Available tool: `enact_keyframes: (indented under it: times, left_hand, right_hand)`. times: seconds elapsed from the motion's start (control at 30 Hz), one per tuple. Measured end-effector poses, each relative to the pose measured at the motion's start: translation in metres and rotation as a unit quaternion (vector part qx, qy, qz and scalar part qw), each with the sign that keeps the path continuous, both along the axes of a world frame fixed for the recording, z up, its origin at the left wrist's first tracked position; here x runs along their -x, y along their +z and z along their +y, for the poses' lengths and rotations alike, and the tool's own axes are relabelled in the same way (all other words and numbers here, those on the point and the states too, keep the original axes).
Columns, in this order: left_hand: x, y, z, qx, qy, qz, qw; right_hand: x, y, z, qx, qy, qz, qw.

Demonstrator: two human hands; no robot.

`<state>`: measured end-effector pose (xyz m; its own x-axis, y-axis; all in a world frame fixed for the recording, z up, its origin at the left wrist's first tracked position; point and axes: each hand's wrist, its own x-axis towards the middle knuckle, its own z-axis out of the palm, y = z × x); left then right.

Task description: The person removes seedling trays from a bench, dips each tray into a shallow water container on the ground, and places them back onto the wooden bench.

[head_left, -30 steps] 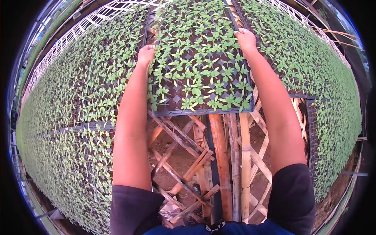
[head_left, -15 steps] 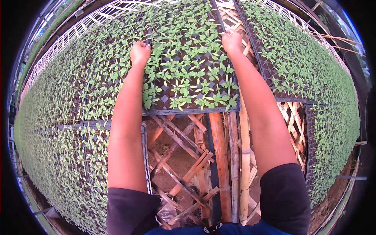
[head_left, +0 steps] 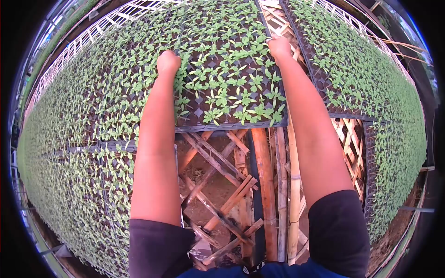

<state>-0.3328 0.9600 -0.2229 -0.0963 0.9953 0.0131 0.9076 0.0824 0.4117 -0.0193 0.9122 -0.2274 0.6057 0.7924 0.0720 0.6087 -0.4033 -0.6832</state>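
Observation:
A black seedling tray (head_left: 232,126) full of small green seedlings lies in front of me on the bamboo bench. My left hand (head_left: 168,63) is closed at the tray's left edge, its fingertips partly hidden among the leaves. On the opposite side, my right hand (head_left: 279,47) is closed on the right rim, beside a gap in the bench. Both arms are stretched forward over the near part of the bench.
Other seedling trays (head_left: 116,145) crowd the left side, and more trays (head_left: 345,116) stand on the right. Below the held tray's near edge, a bamboo lattice (head_left: 218,217) shows, with thick bamboo poles (head_left: 264,185) running lengthwise.
The tray has shifted slightly away from me and to the right, along with both hands. Both hands stay closed at its sides.

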Motion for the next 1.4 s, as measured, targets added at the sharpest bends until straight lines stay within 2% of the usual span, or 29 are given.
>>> enact_keyframes:
  times: [0.07,0.13,0.2,0.23,0.3,0.37,0.43,0.5,0.57,0.63,0.7,0.73,0.77,0.83,0.9,1.0,1.1,1.17,1.2,1.3,1.4]
  left_hand:
    - [0.001,0.006,-0.006,0.016,-0.027,0.015,0.999]
    - [0.004,0.005,-0.008,-0.03,-0.028,0.005,0.999]
    - [0.004,0.008,-0.017,-0.073,-0.018,-0.046,0.996]
    - [0.002,0.02,-0.034,-0.099,-0.047,-0.033,0.993]
    - [0.004,0.035,-0.065,-0.211,-0.113,-0.008,0.971]
    - [0.004,0.057,-0.11,-0.304,-0.167,-0.044,0.937]
    - [0.013,0.087,-0.176,-0.331,-0.245,-0.085,0.908]
    - [0.034,0.114,-0.255,-0.279,-0.314,-0.126,0.899]
    - [0.061,0.133,-0.341,-0.188,-0.316,-0.134,0.92]
    - [0.092,0.139,-0.422,-0.128,-0.302,-0.141,0.934]
    - [0.121,0.139,-0.501,-0.087,-0.254,-0.157,0.95]
    - [0.133,0.138,-0.54,-0.069,-0.216,-0.161,0.961]
    - [0.143,0.14,-0.576,-0.079,-0.187,-0.162,0.966]
    - [0.161,0.143,-0.648,-0.066,-0.114,-0.167,0.977]
    - [0.178,0.145,-0.719,-0.08,-0.056,-0.173,0.98]
    - [0.202,0.146,-0.816,-0.113,0.04,-0.153,0.981]
    - [0.214,0.144,-0.919,-0.099,0.165,-0.174,0.966]
    - [0.221,0.14,-0.982,-0.109,0.23,-0.174,0.951]
    - [0.224,0.143,-1.008,-0.106,0.254,-0.171,0.946]
    - [0.224,0.15,-1.077,-0.1,0.331,-0.179,0.921]
    - [0.23,0.157,-1.133,-0.095,0.408,-0.187,0.889]
  right_hand:
    - [-0.009,-0.006,-0.006,-0.026,0.022,-0.001,0.999]
    - [-0.011,0.01,-0.023,-0.026,0.052,-0.045,0.997]
    - [-0.01,0.022,-0.051,-0.047,0.022,0.052,0.997]
    - [-0.009,0.029,-0.068,-0.054,0.007,0.101,0.993]
    - [-0.002,0.04,-0.109,-0.064,0.01,0.126,0.99]
    - [0.015,0.041,-0.159,-0.142,0.051,0.12,0.981]
    - [0.048,0.049,-0.218,-0.18,0.047,0.157,0.97]
    - [0.089,0.05,-0.28,-0.15,0.099,0.232,0.956]
    - [0.135,0.055,-0.341,-0.085,0.14,0.297,0.941]
    - [0.183,0.077,-0.398,0.002,0.186,0.396,0.899]
    - [0.224,0.081,-0.449,0.009,0.254,0.46,0.851]
    - [0.242,0.07,-0.469,0.037,0.278,0.446,0.85]
    - [0.261,0.09,-0.493,0.085,0.308,0.432,0.843]
    - [0.295,0.084,-0.537,0.04,0.406,0.395,0.823]
    - [0.328,0.096,-0.582,0.069,0.448,0.408,0.793]
    - [0.38,0.099,-0.653,0.136,0.512,0.467,0.709]
    - [0.427,0.1,-0.714,0.258,0.56,0.519,0.592]
    - [0.465,0.087,-0.745,0.376,0.498,0.545,0.56]
    - [0.481,0.078,-0.756,0.409,0.416,0.618,0.527]
    - [0.549,0.034,-0.756,0.369,0.086,0.753,0.538]
    - [0.593,0.025,-0.732,0.229,-0.088,0.819,0.519]
